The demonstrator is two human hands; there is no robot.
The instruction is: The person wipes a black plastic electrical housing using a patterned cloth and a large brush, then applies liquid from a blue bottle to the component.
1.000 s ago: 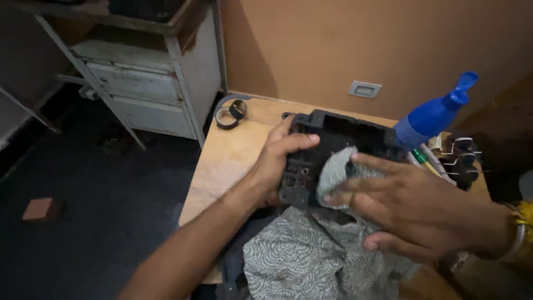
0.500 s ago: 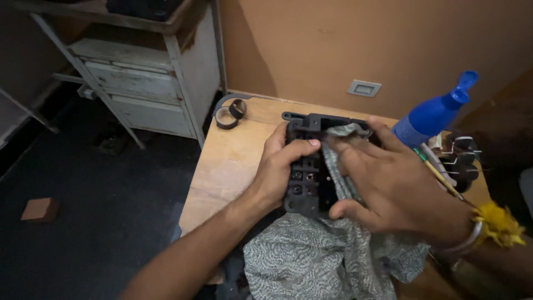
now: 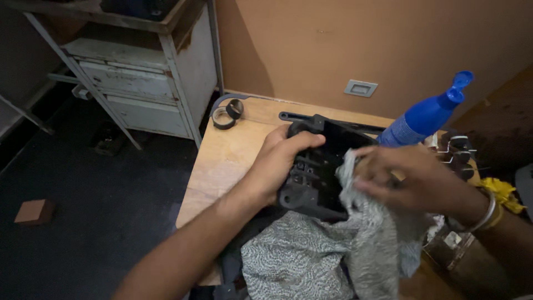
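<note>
Table: wooden table (image 3: 233, 161) bare on your left.
Change: your right hand (image 3: 408, 180), gripping the grey cloth (image 3: 355, 244), has slid rightward.
Part: your left hand (image 3: 280, 161) clasps the black plastic part (image 3: 327, 172) at the table's middle.
Edge: blue spray bottle (image 3: 427, 114) crowds your right.

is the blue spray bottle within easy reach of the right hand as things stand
Probably yes: the right hand lies just below the blue spray bottle with nothing between, but it is gripping the grey cloth.

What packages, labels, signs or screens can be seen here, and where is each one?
Spray bottle: the only package, lying tilted at the table's far right, blue with a blue nozzle cap.
Wall plate: small grey rectangle on the orange wall behind the table.
No signs or screens in view.
</note>
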